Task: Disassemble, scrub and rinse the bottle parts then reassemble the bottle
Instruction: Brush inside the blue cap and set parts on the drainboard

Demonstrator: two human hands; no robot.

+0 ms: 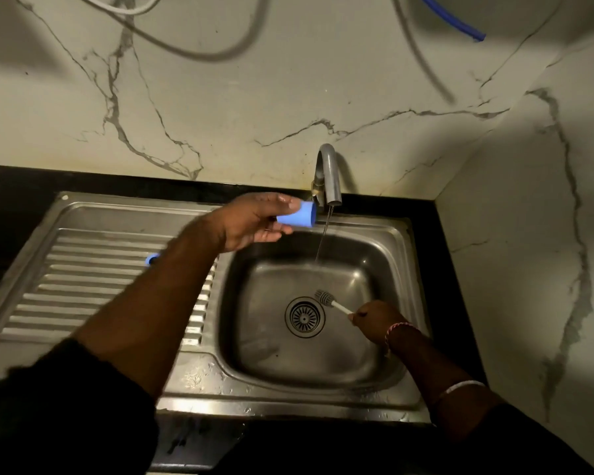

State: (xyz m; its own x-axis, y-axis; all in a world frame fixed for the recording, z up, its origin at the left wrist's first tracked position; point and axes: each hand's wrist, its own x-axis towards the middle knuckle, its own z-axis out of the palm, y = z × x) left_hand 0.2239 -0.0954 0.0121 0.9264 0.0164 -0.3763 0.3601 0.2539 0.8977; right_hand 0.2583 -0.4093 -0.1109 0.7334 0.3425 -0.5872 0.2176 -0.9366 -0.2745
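My left hand (254, 222) holds a small blue cap (297, 215) between thumb and fingers, just left of the thin water stream (324, 234) running from the grey tap (330, 176). Down in the steel sink basin (374, 265), my right hand (374, 320) grips the white handle of a small bottle brush (330, 301), whose bristle head lies near the drain (304, 317). Another blue part (151, 259) peeks out from behind my left forearm on the drainboard (83, 269); most of it is hidden.
A black counter (14, 186) surrounds the sink. Marble-patterned walls rise behind and to the right. Grey hoses (192, 53) and a blue tube (460, 25) hang on the wall above.
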